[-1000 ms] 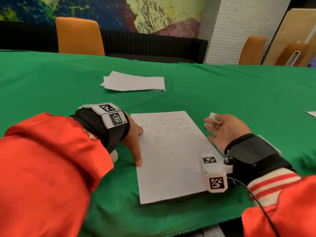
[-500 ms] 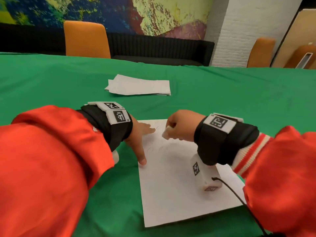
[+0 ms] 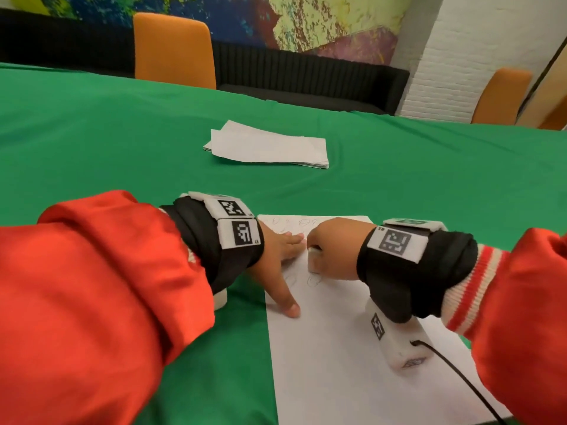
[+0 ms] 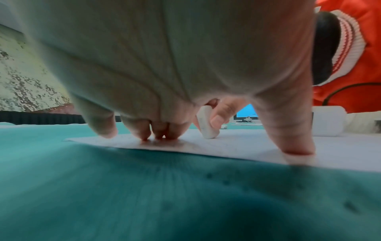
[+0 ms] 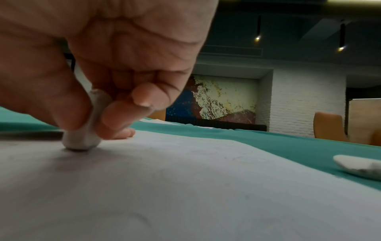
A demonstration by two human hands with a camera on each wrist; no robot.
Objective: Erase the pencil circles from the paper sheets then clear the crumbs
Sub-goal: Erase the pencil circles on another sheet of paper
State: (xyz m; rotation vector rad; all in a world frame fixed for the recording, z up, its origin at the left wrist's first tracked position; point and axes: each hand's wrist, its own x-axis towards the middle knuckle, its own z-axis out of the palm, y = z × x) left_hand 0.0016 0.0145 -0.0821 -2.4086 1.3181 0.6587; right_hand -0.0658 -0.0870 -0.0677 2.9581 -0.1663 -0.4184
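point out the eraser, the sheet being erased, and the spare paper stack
eraser (image 5: 81,138): right wrist view, on its lower end, against the sheet.
sheet (image 3: 337,363): head view, bare lower area.
paper stack (image 3: 270,147): head view, top page.

Setting: I read this as a meeting room or lounge.
Near: table (image 3: 92,133) under green cloth.
Far left: orange chair (image 3: 173,50), black sofa (image 3: 306,81), abstract mural (image 3: 306,23).
Far right: white brick wall (image 3: 460,41).
Overhead: pendant lights (image 5: 257,38).

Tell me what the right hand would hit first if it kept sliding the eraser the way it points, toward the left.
Most likely the left hand: its fingertips press the white paper sheet right beside the white eraser pinched by the right hand. The gap's depth is unclear.
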